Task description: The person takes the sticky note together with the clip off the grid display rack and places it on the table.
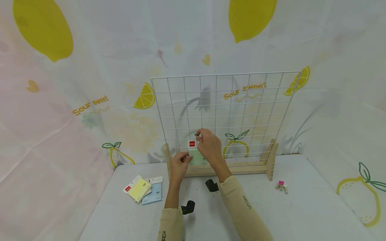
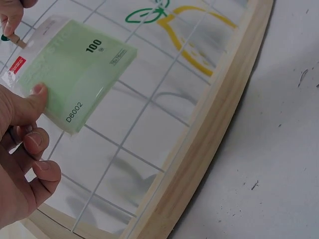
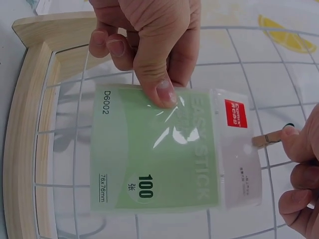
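A green sticky-note pack (image 3: 154,149) in a clear sleeve with a white header is held up against the white wire grid (image 1: 215,117). My left hand (image 1: 179,164) pinches the pack's edge, thumb (image 2: 35,102) lying on its front and the other fingers partly behind it. At the header, my right hand (image 1: 209,144) pinches a small wooden clothespin (image 3: 269,138) between thumb and fingertip. The clothespin's tip meets the header's edge in the right wrist view. Wires of the grid run behind the pack.
Wooden feet and a bar (image 1: 223,170) support the grid. On the table's left lie a yellow sticky-note pack (image 1: 140,189) and a blue one (image 1: 152,194). Several small clothespins (image 1: 281,186), one with a pink heart, lie at the right. A lemon-print cloth hangs behind.
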Motion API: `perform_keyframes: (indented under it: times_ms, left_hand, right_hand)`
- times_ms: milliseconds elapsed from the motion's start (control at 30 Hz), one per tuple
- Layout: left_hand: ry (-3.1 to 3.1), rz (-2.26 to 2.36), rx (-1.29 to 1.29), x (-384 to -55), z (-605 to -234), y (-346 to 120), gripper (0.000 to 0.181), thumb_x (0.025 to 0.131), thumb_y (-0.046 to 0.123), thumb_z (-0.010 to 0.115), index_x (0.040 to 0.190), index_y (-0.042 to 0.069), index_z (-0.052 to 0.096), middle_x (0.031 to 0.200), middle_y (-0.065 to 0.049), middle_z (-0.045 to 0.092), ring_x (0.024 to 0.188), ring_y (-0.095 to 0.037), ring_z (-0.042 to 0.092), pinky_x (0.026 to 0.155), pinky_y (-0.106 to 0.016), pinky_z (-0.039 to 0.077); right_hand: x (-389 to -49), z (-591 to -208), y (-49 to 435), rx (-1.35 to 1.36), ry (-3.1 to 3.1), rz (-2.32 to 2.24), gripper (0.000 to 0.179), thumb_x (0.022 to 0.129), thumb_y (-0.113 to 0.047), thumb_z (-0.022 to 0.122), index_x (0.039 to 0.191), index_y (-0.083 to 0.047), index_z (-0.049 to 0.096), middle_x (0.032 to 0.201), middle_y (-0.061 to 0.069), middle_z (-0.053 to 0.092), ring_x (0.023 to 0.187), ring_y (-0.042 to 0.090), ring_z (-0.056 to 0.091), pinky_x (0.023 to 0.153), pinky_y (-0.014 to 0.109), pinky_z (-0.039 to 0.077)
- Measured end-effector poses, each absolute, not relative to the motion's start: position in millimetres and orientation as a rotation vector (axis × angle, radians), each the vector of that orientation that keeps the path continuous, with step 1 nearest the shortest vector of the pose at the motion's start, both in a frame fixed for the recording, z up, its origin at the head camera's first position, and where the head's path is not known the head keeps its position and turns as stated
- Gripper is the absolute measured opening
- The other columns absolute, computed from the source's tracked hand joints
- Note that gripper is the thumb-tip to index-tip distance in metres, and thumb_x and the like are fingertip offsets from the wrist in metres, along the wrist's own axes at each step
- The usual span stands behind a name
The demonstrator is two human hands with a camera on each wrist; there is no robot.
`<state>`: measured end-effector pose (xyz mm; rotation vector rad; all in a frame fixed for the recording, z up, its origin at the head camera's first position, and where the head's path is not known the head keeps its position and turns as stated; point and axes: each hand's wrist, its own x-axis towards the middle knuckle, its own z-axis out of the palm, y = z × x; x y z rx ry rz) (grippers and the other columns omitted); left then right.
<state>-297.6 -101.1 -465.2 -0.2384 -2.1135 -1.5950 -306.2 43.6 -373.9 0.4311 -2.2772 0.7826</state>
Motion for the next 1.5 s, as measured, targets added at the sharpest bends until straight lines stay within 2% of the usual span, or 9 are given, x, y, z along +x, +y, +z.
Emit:
perform_keyframes:
  times_ms: [200,400,600,767,1067,1500]
  left_hand:
    - [-2.119,-1.615,-0.23,-295,-463,-101,0.009,0.083,-0.003,0.075,0.092,-0.003,0.073,0.07,-0.001,0.047,0.067,-0.017,0.043,0.06,-0.026,0.035]
    - [-2.119,-1.617,-0.228,-293,-463,-101,0.01,0.082,-0.004,0.075,0.092,-0.004,0.073,0.07,-0.002,0.048,0.067,-0.017,0.044,0.06,-0.026,0.035]
    - [-2.139,-1.595,-0.221,-288,-462,-102,0.012,0.083,-0.003,0.075,0.095,-0.005,0.073,0.074,-0.003,0.051,0.07,-0.018,0.045,0.061,-0.026,0.037]
    - [-2.141,-1.582,-0.246,-286,-461,-104,0.013,0.082,-0.004,0.075,0.095,-0.007,0.072,0.073,-0.004,0.05,0.069,-0.018,0.044,0.061,-0.026,0.036]
    - [-2.139,-1.585,-0.239,-281,-465,-111,0.01,0.082,-0.001,0.077,0.092,0.0,0.074,0.071,-0.002,0.048,0.068,-0.017,0.043,0.059,-0.024,0.035]
    - [-2.125,-1.541,-0.226,-273,-464,-128,0.011,0.082,0.002,0.078,0.092,0.0,0.074,0.067,-0.002,0.044,0.064,-0.016,0.04,0.057,-0.023,0.032]
  right_hand:
    - [-305,-373,46,0.444,-2.229,0.8,0.009,0.088,-0.006,0.072,0.095,-0.01,0.067,0.08,0.003,0.062,0.06,0.015,0.052,0.046,0.028,0.041]
    - [-300,-373,48,0.438,-2.235,0.812,0.011,0.089,-0.004,0.07,0.099,-0.008,0.065,0.087,0.005,0.064,0.06,0.015,0.053,0.043,0.026,0.038]
    - [-295,-372,54,0.43,-2.244,0.794,0.014,0.091,-0.005,0.07,0.103,-0.006,0.063,0.086,0.007,0.063,0.053,0.015,0.05,0.04,0.026,0.034]
    - [-293,-371,61,0.436,-2.271,0.785,0.015,0.093,-0.007,0.068,0.106,-0.005,0.06,0.087,0.007,0.063,0.054,0.015,0.049,0.041,0.027,0.035]
    - [-285,-380,79,0.454,-2.298,0.86,0.015,0.094,-0.007,0.067,0.106,-0.006,0.059,0.076,0.006,0.053,0.048,0.014,0.039,0.041,0.029,0.031]
    - [-280,-401,109,0.468,-2.268,0.982,0.016,0.093,-0.008,0.067,0.106,-0.006,0.059,0.065,-0.002,0.039,0.047,0.012,0.031,0.042,0.028,0.026]
